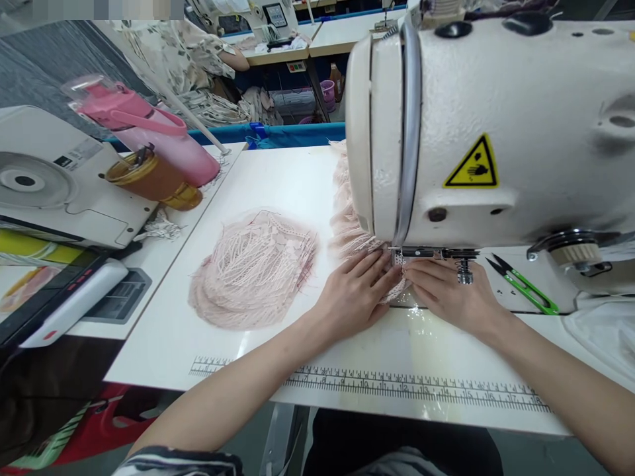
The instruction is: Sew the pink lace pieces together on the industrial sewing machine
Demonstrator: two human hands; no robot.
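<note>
Pink lace fabric point(347, 221): under needle end of sewing machine point(461, 112) | left hand point(354, 291): lay on lace, fingers slightly spread | right hand point(454, 294): fingers together beside needle area, pinch I could not tell | risk: fingertips so near, a slip could prick them

So the ruffly pale pink lace point(344, 211) is sitting right at the needle area of the sewing machine point(476, 125), kinda bunching into soft gathers. Most of what's showing is trailing off behind the left hand point(354, 291), along the machine head's left side, and a small edge is poking out between the two hands. Left fingers are pressing on it, and right hand point(454, 294) fingers are touching its edge. The matching lace pile point(253, 271) is lying on the white desk point(278, 178) to the left, loosely layering into a roundish heap, with loose threads sticking out.
</note>
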